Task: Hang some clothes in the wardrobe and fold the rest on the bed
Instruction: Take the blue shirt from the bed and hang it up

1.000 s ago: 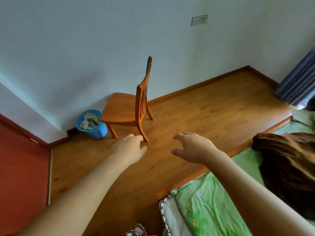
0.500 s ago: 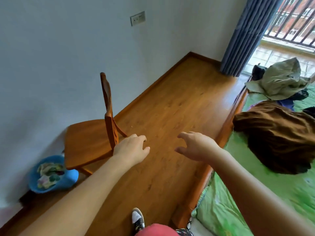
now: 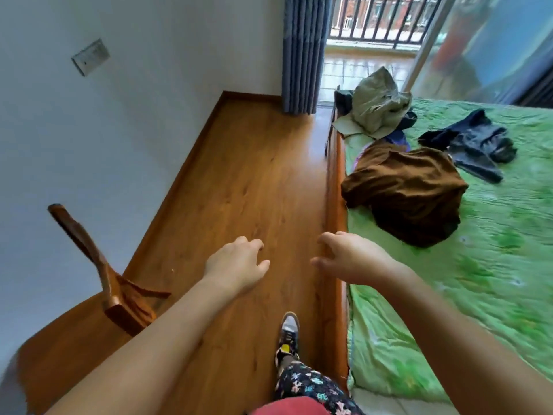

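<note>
chair seat (image 3: 74, 339) partly hidden, bed (image 3: 493, 280) blurred

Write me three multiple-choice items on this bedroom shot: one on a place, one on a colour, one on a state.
1. Where does the brown garment lie?
A. on a shelf
B. on the bed
C. in a basket

2. What colour is the bed cover?
A. green
B. white
C. red

3. What do the left hand and right hand hold?
A. a hanger
B. a shirt
C. nothing

Key:
1 B, it sits heaped near the bed's wooden edge.
2 A, the quilted cover is bright green.
3 C, both hands hover with fingers loosely curled, holding nothing.
</note>
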